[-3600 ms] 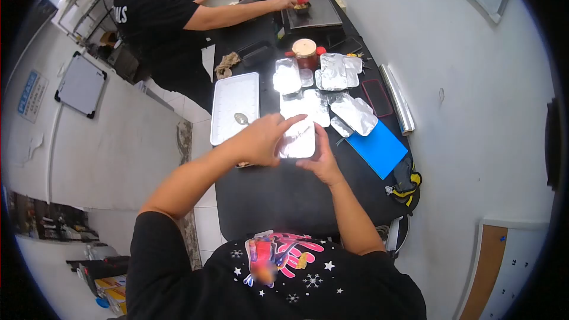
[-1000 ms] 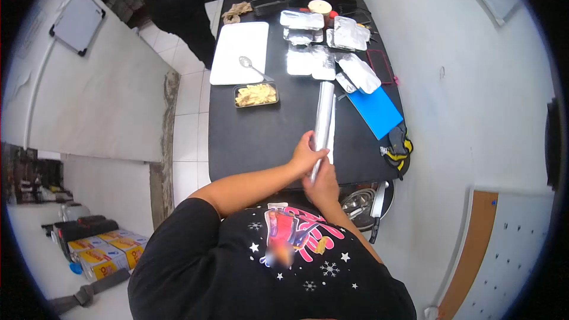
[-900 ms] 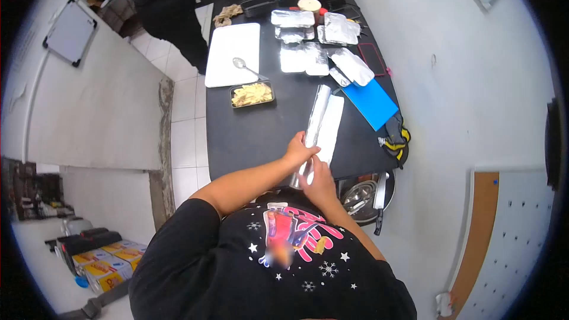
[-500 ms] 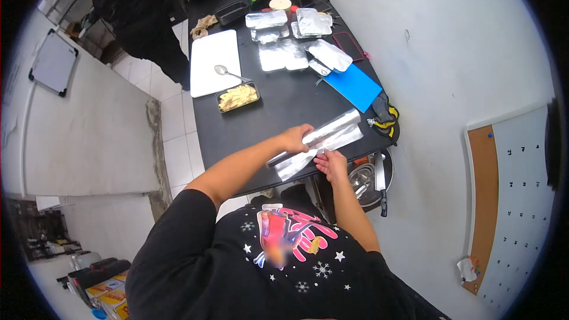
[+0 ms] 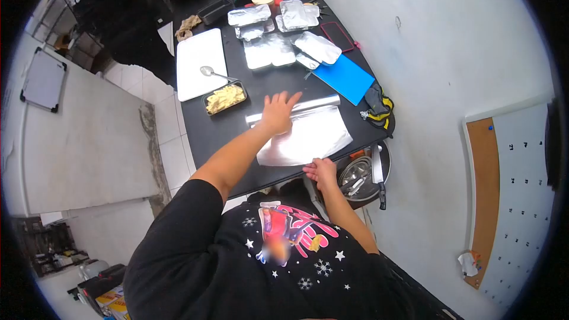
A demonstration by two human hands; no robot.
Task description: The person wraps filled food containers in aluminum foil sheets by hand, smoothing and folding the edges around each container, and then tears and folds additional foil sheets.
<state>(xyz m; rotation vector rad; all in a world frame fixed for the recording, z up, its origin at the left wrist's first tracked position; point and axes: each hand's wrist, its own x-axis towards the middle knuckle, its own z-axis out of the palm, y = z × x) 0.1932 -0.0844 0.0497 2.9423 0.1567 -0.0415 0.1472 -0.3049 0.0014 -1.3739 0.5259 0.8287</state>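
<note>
A roll of aluminium foil [image 5: 317, 104] lies across the black table, with a sheet of foil [image 5: 308, 136] drawn out flat from it toward my body. My left hand [image 5: 280, 114] rests on top of the roll near its left end, fingers spread. At the table's front edge my right hand [image 5: 322, 172] pinches the near edge of the sheet; the fingertips partly hide the grip. Beyond my left hand stands a black tray of pale cut food [image 5: 225, 99], uncovered.
Several foil-covered trays [image 5: 269, 51] sit farther back, beside a blue folder [image 5: 345, 79]. A white cutting board [image 5: 200, 62] holds a spoon [image 5: 216, 73]. Below the table's right edge, a knife [image 5: 377, 172] lies over a bowl [image 5: 355, 178]. Another person [image 5: 118, 12] works at far left.
The foil roll has moved away from me and a wider sheet is unrolled. My left hand went from gripping the roll to lying spread on it; my right hand moved slightly nearer my body.
</note>
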